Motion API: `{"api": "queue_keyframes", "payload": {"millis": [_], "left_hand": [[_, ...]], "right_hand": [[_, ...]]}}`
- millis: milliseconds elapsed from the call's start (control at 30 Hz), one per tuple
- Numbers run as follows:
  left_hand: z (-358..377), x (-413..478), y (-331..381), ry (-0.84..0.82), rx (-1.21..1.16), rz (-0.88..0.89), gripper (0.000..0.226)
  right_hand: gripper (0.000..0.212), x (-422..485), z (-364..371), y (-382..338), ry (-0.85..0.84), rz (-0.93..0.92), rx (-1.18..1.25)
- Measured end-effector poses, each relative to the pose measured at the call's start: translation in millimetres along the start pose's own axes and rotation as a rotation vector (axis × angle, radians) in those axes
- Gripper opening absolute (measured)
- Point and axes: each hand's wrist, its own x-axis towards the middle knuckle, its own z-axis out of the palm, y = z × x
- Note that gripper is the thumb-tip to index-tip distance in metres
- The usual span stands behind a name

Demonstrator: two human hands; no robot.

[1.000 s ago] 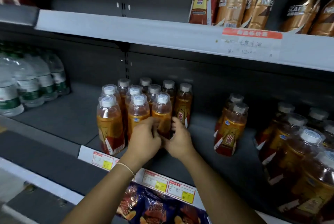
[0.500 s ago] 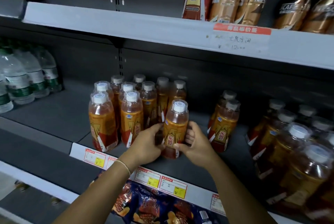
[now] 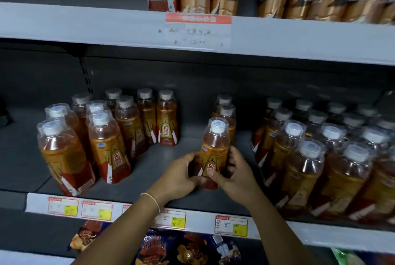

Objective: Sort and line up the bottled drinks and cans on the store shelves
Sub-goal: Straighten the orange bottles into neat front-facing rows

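We have slid the bottle (image 3: 213, 158) rightward, both hands (image 3: 177, 176) (image 3: 237, 176) clamped round it, starting the short row's front.

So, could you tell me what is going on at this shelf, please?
A person is tidying drinks on the middle shelf. The left hand and right hand both grip one orange bottle, upright, in front of two matching bottles in the gap between the left group and the larger right group. Whether it rests on the shelf is unclear.
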Motion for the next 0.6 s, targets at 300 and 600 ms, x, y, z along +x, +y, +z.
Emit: {"api": "queue_keyframes", "payload": {"millis": [300, 600], "left_hand": [[28, 17, 2, -0.007, 0.043, 0.025, 0.070], [38, 15, -3, 0.067, 0.104, 0.085, 0.071]], "right_hand": [[0.072, -7, -15, 18, 0.102, 0.059, -0.003], [0.070, -6, -13, 25, 0.102, 0.061, 0.017]]}}
